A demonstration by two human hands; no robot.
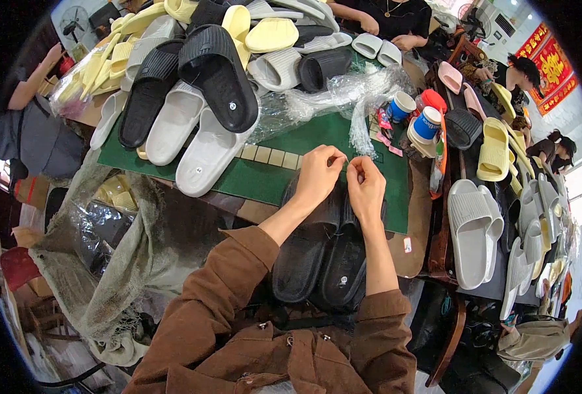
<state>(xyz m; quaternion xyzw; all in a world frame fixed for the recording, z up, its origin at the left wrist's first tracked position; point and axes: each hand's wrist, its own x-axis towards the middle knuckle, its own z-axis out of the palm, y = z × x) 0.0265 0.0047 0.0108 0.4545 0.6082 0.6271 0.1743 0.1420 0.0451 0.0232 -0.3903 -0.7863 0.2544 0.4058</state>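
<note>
A pair of black slide slippers (297, 266) lies side by side under my hands at the table's near edge. Above their far ends, my left hand (318, 174) is closed in a pinch. Close by on the right, my right hand (368, 187) pinches too, its fingertips almost meeting those of the left. Whatever the fingertips hold is too small to make out. Just beyond the right hand lies a bundle of clear plastic strands (362, 131). A row of pale square labels (271, 156) sits left of my left hand on the green mat (225, 190).
White, black, grey and yellow slippers (219, 79) pile up at the far left. Blue-and-white tubs (402, 105) stand at the right of the mat. More slippers (473, 230) cover a surface on the right. A sack (114, 262) hangs at the left; co-workers (389, 20) sit across.
</note>
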